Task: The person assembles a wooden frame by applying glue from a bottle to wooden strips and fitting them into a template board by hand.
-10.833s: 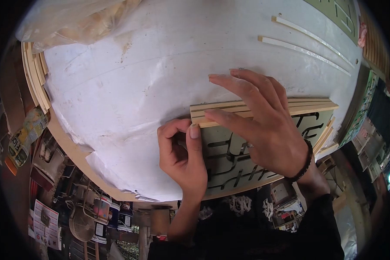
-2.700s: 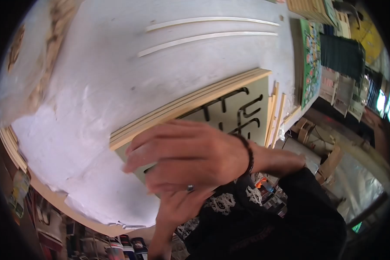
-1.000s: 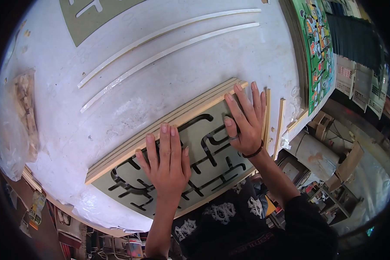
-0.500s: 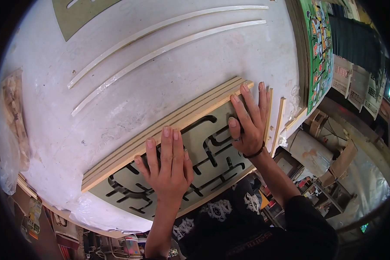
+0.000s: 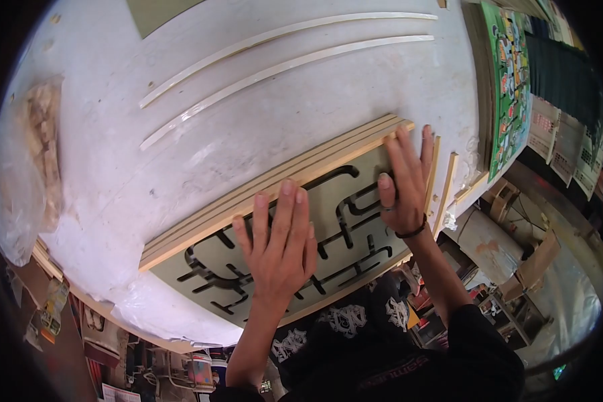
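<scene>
A grey-green board (image 5: 328, 228) with black, maze-like cut slots lies at the table's near edge. Several pale wooden strips (image 5: 281, 181) run side by side along its far long edge. My left hand (image 5: 280, 254) rests on the middle of the board with fingers stretched out, its fingertips reaching the nearest strip. Towards the right end, my right hand (image 5: 407, 187) lies with fingers spread, fingertips at the strips' right end. Neither hand grasps anything. Part of the board is hidden under both hands.
Two thin, white-faced curved strips (image 5: 288, 67) lie farther back on the white table (image 5: 107, 174). Plastic-wrapped wood pieces (image 5: 43, 141) are at the left. Short sticks (image 5: 445, 194) lie beside my right hand, and a colourful printed board (image 5: 509, 87) stands at the right edge.
The view has shifted, so the table and board appear farther right and slightly higher. Both hands stay flat on the board, with only slight changes in finger position.
</scene>
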Demonstrator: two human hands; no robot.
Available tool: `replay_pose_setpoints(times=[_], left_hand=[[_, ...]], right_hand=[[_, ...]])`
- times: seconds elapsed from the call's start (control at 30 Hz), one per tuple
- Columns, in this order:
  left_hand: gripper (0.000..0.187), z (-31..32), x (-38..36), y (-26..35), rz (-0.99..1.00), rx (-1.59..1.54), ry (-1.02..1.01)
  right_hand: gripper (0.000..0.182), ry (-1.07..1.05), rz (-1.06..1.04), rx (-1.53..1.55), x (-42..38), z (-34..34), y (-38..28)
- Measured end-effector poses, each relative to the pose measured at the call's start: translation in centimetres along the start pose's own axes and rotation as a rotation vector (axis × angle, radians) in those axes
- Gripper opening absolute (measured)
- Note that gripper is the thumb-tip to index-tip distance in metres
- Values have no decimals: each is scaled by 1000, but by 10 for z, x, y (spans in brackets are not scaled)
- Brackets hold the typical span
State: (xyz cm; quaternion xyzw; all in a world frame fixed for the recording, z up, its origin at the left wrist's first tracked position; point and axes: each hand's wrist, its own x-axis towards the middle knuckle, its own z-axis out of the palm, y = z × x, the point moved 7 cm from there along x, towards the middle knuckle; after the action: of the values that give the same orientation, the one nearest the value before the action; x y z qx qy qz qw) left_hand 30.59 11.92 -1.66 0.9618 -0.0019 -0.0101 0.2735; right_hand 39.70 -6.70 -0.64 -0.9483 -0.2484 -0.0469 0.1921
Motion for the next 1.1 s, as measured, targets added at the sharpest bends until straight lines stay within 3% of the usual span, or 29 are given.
replay_pose_setpoints(times=[0.07,0.17,0.2,0.33,0.6,0.7,1.1], left_hand=[[56,-10,-5,-2,49,-67,46],[57,-26,-15,-18,-57,-15,57],[49,-31,-16,-27,-163,-11,68],[49,-30,-18,-39,-205,49,14],[48,-22,-20,-40,-110,144,74],[41,-21,-23,-43,-193,122,81],[46,-23,-18,-44,-230,106,41]], right_hand=[[44,56,11,59,3,-5,-10],[41,71,-44,123,4,-5,-40],[40,5,-34,148,0,5,-54],[39,-224,-59,165,3,34,-100],[36,-241,-21,134,5,46,-101],[35,-233,3,140,4,47,-101],[40,-233,25,149,8,45,-101]])
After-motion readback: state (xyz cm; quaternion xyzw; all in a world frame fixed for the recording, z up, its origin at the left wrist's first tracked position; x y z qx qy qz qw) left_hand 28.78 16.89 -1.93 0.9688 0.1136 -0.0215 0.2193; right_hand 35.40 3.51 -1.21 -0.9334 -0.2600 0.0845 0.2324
